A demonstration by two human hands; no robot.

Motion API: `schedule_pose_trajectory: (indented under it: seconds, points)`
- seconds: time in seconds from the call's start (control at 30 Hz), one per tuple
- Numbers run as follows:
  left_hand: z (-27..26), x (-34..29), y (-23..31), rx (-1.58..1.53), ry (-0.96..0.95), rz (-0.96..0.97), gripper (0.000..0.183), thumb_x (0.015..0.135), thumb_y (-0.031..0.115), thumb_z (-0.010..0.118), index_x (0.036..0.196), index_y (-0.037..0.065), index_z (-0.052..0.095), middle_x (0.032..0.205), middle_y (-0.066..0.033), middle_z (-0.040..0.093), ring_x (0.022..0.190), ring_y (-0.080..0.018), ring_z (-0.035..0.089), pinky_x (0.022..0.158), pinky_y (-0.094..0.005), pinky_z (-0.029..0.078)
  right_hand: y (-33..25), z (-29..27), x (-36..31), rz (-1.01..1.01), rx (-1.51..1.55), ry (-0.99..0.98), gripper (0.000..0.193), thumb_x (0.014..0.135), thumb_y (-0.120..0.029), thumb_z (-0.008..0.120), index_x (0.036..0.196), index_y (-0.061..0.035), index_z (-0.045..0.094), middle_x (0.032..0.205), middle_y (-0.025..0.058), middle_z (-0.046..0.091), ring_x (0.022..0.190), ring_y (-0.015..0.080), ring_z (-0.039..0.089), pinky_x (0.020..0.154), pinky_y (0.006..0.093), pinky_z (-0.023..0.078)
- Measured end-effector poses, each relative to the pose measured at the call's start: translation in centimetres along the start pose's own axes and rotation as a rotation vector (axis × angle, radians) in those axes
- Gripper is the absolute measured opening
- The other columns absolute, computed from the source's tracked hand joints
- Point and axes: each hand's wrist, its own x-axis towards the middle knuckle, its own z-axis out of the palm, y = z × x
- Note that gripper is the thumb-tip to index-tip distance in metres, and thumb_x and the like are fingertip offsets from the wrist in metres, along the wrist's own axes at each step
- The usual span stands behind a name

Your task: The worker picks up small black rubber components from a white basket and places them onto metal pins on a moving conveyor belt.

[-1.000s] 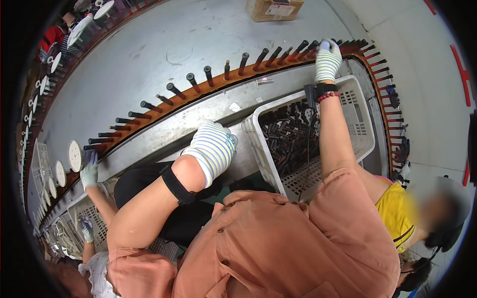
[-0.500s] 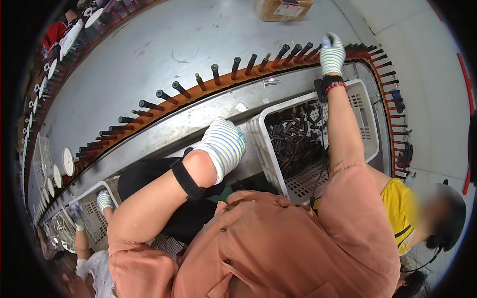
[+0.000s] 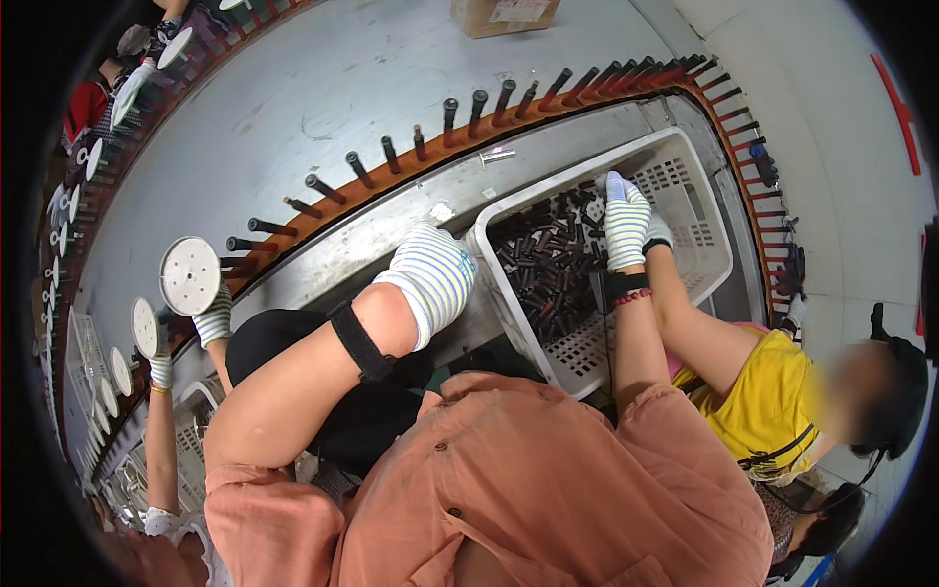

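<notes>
My left hand [image 3: 430,281], in a white glove with coloured stripes, is curled closed in front of the conveyor rail, left of the crate. Its fingers are turned away, so what it holds, if anything, is hidden. My right hand [image 3: 626,223], in a matching glove, is over the white plastic crate [image 3: 541,360], fingers pressed together. Whatever is between them is too small to make out. Many short dark cylindrical pieces [image 3: 548,259] lie loose in the crate. Beyond the rail stands a row of red pegs [image 3: 450,122], mostly dark-topped, a few with bare brassy tips.
A co-worker in a yellow shirt [image 3: 763,401] has a gloved hand [image 3: 658,231] in the crate beside mine. At left, other workers' gloved hands are by white round discs [image 3: 191,276]. A cardboard box [image 3: 504,15] sits on the metal table [image 3: 323,88]. A small metal piece [image 3: 497,156] lies on the ledge.
My right hand has come back from the pegs down to the crate. The pegs have shifted left. The yellow-shirted co-worker's hand has entered the crate. My left hand has barely moved.
</notes>
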Motion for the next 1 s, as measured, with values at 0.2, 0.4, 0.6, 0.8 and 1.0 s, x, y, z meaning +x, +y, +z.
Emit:
schedule_pose_trajectory:
  seconds: [0.2, 0.4, 0.6, 0.8, 1.0]
  points:
    - [-0.8, 1.0, 0.7, 0.064, 0.062, 0.054, 0.024, 0.088, 0.029, 0.072, 0.087, 0.005, 0.074, 0.078, -0.0161, 0.07, 0.08, -0.0363, 0.067, 0.077, -0.0468, 0.05, -2.9, 1.1, 2.5, -0.115, 0.079, 0.061, 0.033, 0.104, -0.019, 0.062, 0.128, 0.0029, 0.069, 0.119, 0.013, 0.074, 0.107, 0.019, 0.066, 0.1, 0.0314, 0.05]
    - [-0.4, 0.1, 0.1, 0.015, 0.031, 0.021, 0.022, 0.089, 0.028, 0.072, 0.088, 0.006, 0.074, 0.079, -0.015, 0.07, 0.081, -0.0357, 0.067, 0.077, -0.046, 0.05, -4.8, 4.5, 9.9, -0.29, 0.007, 0.1, 0.042, 0.101, -0.008, 0.061, 0.142, 0.0023, 0.059, 0.134, 0.0169, 0.069, 0.122, 0.0234, 0.065, 0.109, 0.0332, 0.046]
    - [-0.2, -0.6, -0.4, 0.006, 0.004, 0.008, 0.022, 0.09, 0.028, 0.072, 0.089, 0.007, 0.075, 0.082, -0.0139, 0.072, 0.085, -0.0342, 0.069, 0.08, -0.045, 0.051, -5.2, 7.2, 17.6, -0.258, 0.073, -0.03, 0.047, 0.096, -0.009, 0.064, 0.141, 0.0014, 0.06, 0.127, 0.0182, 0.071, 0.113, 0.0242, 0.067, 0.101, 0.0357, 0.052]
    - [0.1, -2.2, -1.7, -0.047, 0.027, -0.094, 0.021, 0.089, 0.027, 0.072, 0.088, 0.007, 0.075, 0.082, -0.0136, 0.072, 0.087, -0.0337, 0.069, 0.081, -0.045, 0.052, -10.4, 12.2, 13.8, -0.334, 0.184, 0.031, 0.029, 0.098, -0.016, 0.069, 0.122, -0.0013, 0.071, 0.099, 0.0123, 0.075, 0.091, 0.0178, 0.069, 0.087, 0.0321, 0.054]
    - [-0.1, -1.6, -1.5, -0.039, 0.067, -0.081, 0.02, 0.089, 0.027, 0.073, 0.087, 0.007, 0.074, 0.081, -0.013, 0.071, 0.087, -0.0328, 0.069, 0.08, -0.0444, 0.051, -7.7, 5.1, 16.0, -0.048, 0.197, 0.22, 0.032, 0.103, -0.024, 0.063, 0.124, -0.0002, 0.07, 0.094, 0.0093, 0.074, 0.074, 0.016, 0.068, 0.071, 0.0293, 0.055]
